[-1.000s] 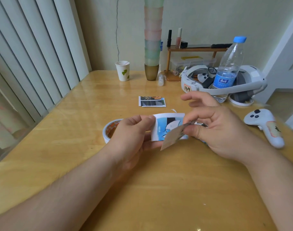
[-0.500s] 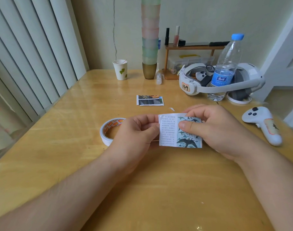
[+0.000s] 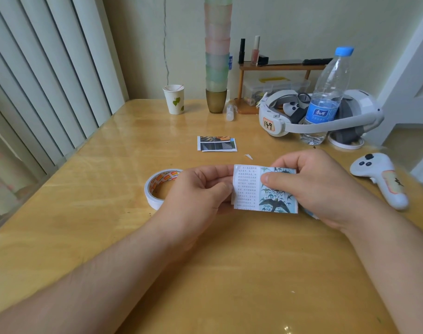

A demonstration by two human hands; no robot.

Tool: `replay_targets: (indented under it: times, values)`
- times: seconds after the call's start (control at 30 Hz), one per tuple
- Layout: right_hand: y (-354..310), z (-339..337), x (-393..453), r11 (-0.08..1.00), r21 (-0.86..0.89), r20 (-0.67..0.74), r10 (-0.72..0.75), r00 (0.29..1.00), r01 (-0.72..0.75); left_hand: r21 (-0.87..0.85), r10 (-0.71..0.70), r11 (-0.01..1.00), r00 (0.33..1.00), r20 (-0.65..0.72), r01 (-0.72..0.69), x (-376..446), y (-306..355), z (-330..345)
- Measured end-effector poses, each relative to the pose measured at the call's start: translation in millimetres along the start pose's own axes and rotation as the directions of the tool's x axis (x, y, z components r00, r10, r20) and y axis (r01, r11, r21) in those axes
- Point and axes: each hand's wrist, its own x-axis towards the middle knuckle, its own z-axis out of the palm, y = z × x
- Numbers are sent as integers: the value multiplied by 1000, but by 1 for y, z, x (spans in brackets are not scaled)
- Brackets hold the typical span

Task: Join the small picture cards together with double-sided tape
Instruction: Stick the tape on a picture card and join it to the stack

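Both hands hold a small picture card point(image 3: 251, 196) with printed text and dark birds, face up just above the wooden table point(image 3: 229, 273). My left hand point(image 3: 198, 191) pinches its left edge. My right hand point(image 3: 319, 186) grips the right side, thumb pressed on the card's upper middle. A second card lies under it; only a sliver shows at the lower right. The roll of double-sided tape point(image 3: 157, 186) lies flat just left of my left hand. Two more overlapping picture cards point(image 3: 216, 143) rest on the table further back.
A small white paper scrap point(image 3: 248, 156) lies behind the cards. At the right stand a white controller point(image 3: 384, 179), a VR headset point(image 3: 323, 116) and a water bottle point(image 3: 328, 97). A paper cup point(image 3: 174, 99), a tall stack of cups point(image 3: 216, 56) and a small shelf point(image 3: 278, 68) line the back.
One second ago my right hand was bringing a tilted card over a blue cartoon card. The bird card now lies flat on top, and my right thumb has slid along it, pressing.
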Motion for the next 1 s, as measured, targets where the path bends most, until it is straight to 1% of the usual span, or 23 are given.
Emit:
replay_targets:
  times: [0.47,0.8,1.0]
  values:
    - [-2,1,-1,999,-26,-24,18,1000,-19,-52,-2,999,1000,26,4,-1,1,3]
    - [-2,1,-1,998,-66,-45,12,999,-15,-20,-5,1000,1000,27,6,-2,2,4]
    - [-2,1,-1,997,-80,-52,3,999,-7,-48,-15,999,1000,23,16,-3,3,5]
